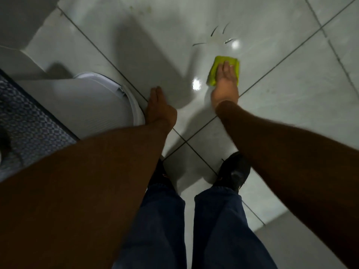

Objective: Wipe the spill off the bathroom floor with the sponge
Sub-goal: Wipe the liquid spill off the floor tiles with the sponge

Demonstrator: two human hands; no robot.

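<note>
A yellow-green sponge (217, 66) lies flat on the pale tiled floor (281, 84). My right hand (225, 84) presses down on it with the fingers spread over its top. Just beyond the sponge, thin dark wet streaks (215, 38) mark the spill on the glossy tile. My left hand (159, 107) rests flat with fingers together against the rim of a white ribbed bin (108, 105), holding nothing.
The white ribbed bin stands at the left, with a blue patterned mat (25, 121) behind it and a white fixture (17, 22) at the top left. My two black shoes (233, 171) and dark blue trousers (213, 230) are at the bottom centre. Faint greenish specks (139, 8) dot the far tile.
</note>
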